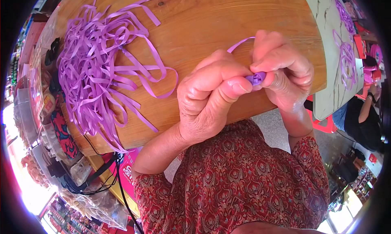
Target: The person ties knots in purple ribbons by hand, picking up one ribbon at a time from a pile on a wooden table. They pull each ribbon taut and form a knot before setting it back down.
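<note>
Left hand [205, 93]: pinching one end of coiled purple ribbon [258, 77], thumb against forefinger.
Right hand [285, 67]: pinching opposite end, thumb and fingertip closed on it.
Coiled purple ribbon: between both hands, above wooden table [228, 14].
Ribbon feel: likely light, soft, easily crushed, maybe slick; probably unwinds if let go.
Ribbon hold: best by outer layers, light fingertip pressure.
Ribbon tail [240, 44]: looping out beyond hands; join hidden.
Ribbon heap [95, 67]: lying tangled, left side of table.
</note>
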A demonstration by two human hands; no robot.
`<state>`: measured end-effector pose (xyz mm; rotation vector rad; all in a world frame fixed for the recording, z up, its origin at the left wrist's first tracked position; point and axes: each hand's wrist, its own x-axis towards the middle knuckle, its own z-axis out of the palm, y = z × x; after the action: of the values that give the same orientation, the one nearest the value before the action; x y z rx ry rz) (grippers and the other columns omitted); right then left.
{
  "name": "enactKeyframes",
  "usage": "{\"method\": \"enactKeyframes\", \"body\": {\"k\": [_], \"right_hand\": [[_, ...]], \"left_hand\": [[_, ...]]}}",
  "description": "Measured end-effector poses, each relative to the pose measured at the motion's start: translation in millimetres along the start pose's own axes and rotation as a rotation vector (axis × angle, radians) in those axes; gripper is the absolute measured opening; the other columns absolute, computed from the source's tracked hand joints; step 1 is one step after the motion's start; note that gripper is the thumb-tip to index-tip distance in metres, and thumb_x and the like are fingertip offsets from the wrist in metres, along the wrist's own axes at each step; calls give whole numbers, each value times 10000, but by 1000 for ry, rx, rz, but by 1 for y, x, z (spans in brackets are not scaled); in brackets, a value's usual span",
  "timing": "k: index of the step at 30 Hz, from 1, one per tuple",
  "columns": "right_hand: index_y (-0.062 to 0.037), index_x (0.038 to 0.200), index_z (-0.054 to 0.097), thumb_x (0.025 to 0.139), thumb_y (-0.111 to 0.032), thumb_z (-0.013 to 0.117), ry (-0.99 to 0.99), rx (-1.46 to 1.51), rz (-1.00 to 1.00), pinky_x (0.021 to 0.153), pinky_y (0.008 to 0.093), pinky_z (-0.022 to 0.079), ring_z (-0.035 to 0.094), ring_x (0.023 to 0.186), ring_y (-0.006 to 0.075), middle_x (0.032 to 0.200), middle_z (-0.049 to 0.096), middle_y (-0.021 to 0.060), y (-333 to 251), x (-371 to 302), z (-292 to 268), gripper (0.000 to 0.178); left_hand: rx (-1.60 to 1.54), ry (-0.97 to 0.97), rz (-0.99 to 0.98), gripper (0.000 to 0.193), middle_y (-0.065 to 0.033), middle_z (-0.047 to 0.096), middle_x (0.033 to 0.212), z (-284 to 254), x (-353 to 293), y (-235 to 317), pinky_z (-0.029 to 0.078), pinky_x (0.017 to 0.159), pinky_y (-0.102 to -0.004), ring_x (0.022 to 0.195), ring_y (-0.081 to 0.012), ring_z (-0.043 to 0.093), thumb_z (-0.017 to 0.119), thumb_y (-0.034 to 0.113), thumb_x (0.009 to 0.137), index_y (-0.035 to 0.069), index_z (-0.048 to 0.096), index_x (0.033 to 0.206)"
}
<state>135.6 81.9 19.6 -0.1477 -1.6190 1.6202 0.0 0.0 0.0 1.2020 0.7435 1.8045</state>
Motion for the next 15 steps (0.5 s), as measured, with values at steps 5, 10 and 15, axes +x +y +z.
{"method": "enactKeyframes", "body": {"k": [5,10,15], "right_hand": [[-21,876,626,825,-173,643,28,-540,-196,605,272,353,456,661,142,810,558,70,-6,3,1,160],[-25,883,629,832,-173,637,39,-630,-239,590,270,356,455,649,139,812,563,72,-7,2,2,157],[-32,883,632,830,-172,638,49,-602,-238,586,264,359,459,646,136,808,566,70,-5,1,-1,150]], "left_hand": [[40,96,-39,110,-38,612,800,4,0,4,428,670,-244,715,-124,520,580,94,882,6,644,897],[81,90,-30,116,-32,622,804,2,1,4,429,681,-240,720,-118,522,580,102,883,11,651,892],[73,66,-24,122,-41,626,822,3,1,3,431,693,-240,735,-114,530,575,104,887,12,655,897]]}}
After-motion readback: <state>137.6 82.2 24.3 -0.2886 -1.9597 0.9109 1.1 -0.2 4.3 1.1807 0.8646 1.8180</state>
